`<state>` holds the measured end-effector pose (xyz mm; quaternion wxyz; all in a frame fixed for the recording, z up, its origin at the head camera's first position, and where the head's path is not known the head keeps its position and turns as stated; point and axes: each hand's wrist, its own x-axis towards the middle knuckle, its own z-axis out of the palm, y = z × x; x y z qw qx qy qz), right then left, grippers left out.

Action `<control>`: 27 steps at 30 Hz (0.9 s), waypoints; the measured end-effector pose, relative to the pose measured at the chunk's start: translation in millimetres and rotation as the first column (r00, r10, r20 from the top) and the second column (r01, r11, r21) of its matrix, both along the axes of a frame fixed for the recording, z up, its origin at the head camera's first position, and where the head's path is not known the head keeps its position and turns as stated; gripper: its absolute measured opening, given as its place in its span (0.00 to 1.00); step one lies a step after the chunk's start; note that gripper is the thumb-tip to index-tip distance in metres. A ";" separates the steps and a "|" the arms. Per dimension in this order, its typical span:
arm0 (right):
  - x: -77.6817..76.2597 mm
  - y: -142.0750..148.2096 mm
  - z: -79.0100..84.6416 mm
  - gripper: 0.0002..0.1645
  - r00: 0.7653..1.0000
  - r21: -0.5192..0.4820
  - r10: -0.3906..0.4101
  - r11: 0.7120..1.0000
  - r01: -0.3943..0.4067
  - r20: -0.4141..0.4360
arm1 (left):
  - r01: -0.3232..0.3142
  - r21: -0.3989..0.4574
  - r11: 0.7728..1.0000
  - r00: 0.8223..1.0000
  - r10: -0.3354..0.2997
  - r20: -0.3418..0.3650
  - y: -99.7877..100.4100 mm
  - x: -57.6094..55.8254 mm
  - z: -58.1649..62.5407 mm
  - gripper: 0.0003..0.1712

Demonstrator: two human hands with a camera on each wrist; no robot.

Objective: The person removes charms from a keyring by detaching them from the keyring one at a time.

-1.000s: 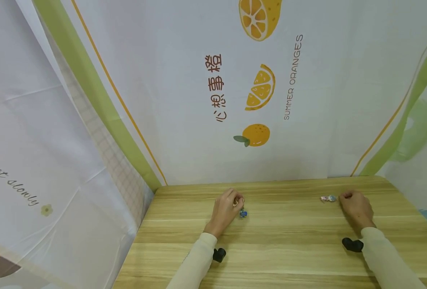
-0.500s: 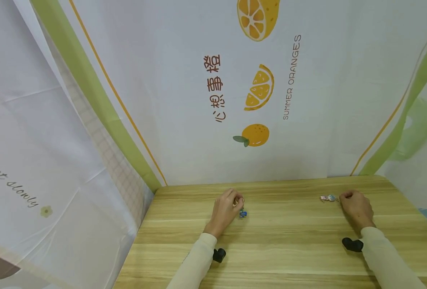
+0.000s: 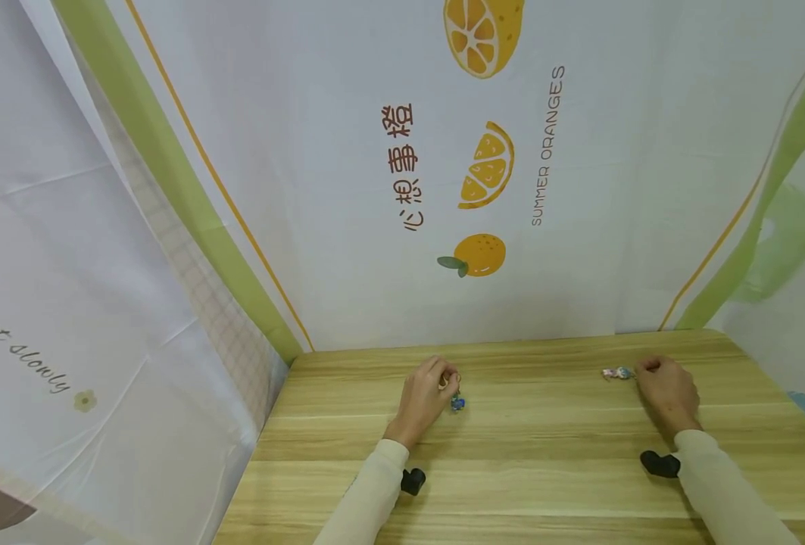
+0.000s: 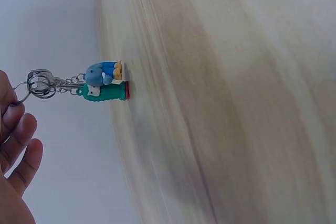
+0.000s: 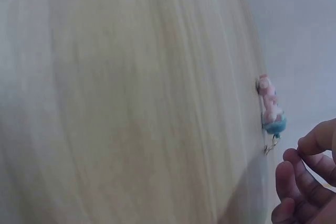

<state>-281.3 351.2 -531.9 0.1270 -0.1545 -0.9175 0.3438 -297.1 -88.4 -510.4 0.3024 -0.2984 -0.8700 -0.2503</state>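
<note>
My left hand (image 3: 424,397) pinches the metal ring (image 4: 42,84) of a keychain over the table. From it hang a small blue figure (image 4: 104,73) and a green charm (image 4: 105,92) on short chains. Their feet overlap the tabletop in the left wrist view. A second keychain charm, pink and teal (image 5: 271,109), lies on the wood to the right, seen from above beside the right hand. My right hand (image 3: 668,390) has its fingers curled, thumb and index tips together. Its fingertips are just past the charm's short chain (image 5: 271,144), with nothing visible between them.
The wooden table (image 3: 511,469) meets a white cloth backdrop (image 3: 347,288) printed with oranges. Another cloth (image 3: 68,265) hangs at the left. Black wrist mounts (image 3: 661,463) sit at both cuffs.
The right hand has shifted slightly left, nearer the pink and teal charm. The left hand still holds its keychain in the same place.
</note>
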 end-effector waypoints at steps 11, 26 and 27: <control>-7.6 -34.6 5.9 0.20 0.988 -0.008 0.128 0.992 -0.130 -0.090 | -0.009 0.001 1.000 1.000 0.009 0.019 4.8 -0.1 3.9 0.03; -8.3 -128.9 23.3 0.09 0.871 0.035 0.457 0.888 -0.459 -0.179 | -0.053 0.028 0.998 0.998 0.052 0.032 13.8 -1.0 7.3 0.03; -7.8 -135.9 22.7 0.08 0.864 0.045 0.469 0.882 -0.470 -0.183 | -0.054 0.029 0.998 0.998 0.053 0.035 14.6 -0.8 7.9 0.03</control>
